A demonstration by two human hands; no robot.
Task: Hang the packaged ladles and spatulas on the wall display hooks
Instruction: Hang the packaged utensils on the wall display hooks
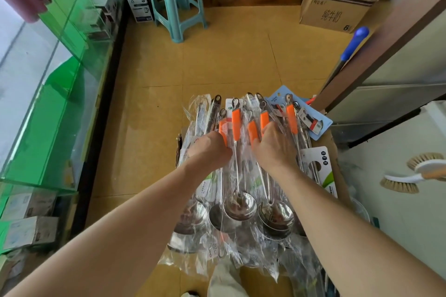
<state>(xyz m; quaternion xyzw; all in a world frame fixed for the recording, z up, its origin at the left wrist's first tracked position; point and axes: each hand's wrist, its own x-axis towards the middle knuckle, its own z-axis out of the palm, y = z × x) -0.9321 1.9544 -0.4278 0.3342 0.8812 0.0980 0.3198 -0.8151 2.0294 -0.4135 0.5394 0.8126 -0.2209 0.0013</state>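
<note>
Ladles (237, 207) gripped by left hand (210, 149), right hand (275, 149).

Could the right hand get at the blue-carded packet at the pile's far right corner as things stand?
Probably yes: the blue-carded packet lies uncovered, just beyond the right hand, with nothing between them.

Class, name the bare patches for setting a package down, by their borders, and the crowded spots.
Free: the floor between the glass counter, stool, cardboard box and ladle pile. Crowded: the pile itself, under the left hand and right hand, and by the brushes at right.
</note>
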